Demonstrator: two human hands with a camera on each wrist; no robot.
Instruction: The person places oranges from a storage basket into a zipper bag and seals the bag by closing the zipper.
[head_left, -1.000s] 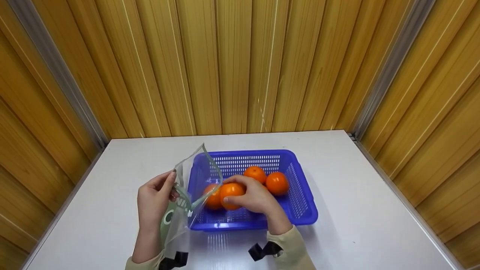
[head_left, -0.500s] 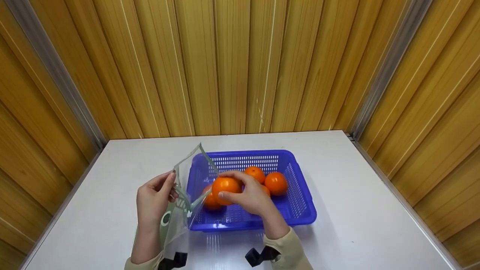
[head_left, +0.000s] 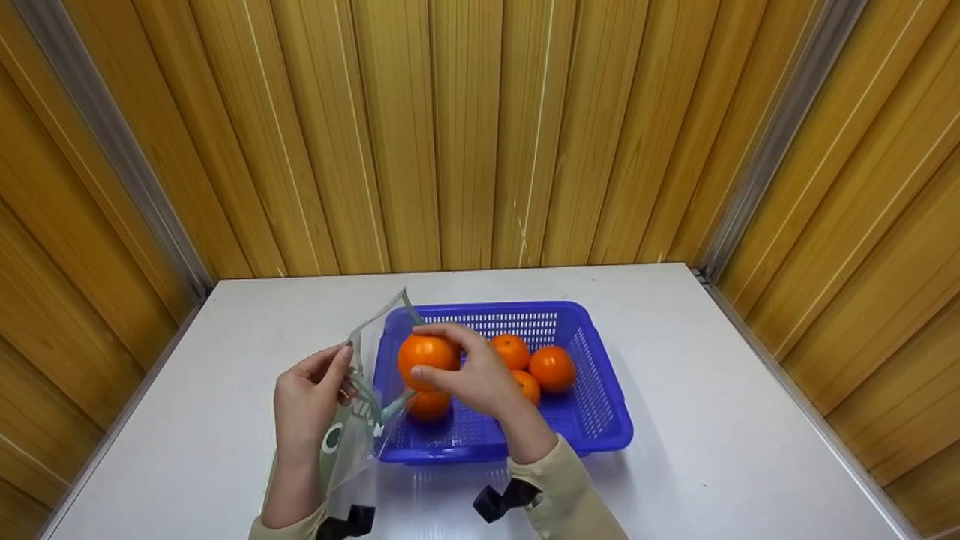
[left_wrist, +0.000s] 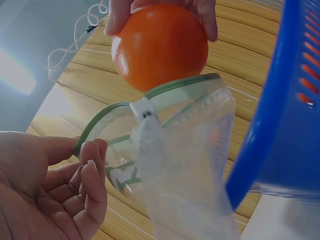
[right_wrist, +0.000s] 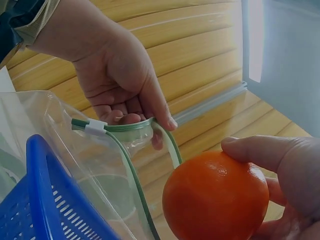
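My left hand (head_left: pixel 309 397) pinches the rim of a clear zip bag (left_wrist: pixel 185 165) with a green-edged mouth and a white slider (right_wrist: pixel 95 127). The bag's mouth gapes toward the right. My right hand (head_left: pixel 480 371) grips an orange fruit (head_left: pixel 426 360), thumb in front and fingers behind, right at the bag's mouth. In the left wrist view the orange (left_wrist: pixel 162 47) is just above the green rim. Below it the blue basket (head_left: pixel 577 420) holds several more oranges (head_left: pixel 553 368), one of them partly hidden under the held one.
The basket stands on a white table (head_left: pixel 720 420), close to the right of the bag. Wood-patterned panels (head_left: pixel 465 135) wall in the back and both sides. A white coiled cable (left_wrist: pixel 65 50) shows in the left wrist view.
My right hand has lifted the orange up and to the left, from among the basket's fruit to the bag's mouth. My left hand stays in place with the bag.
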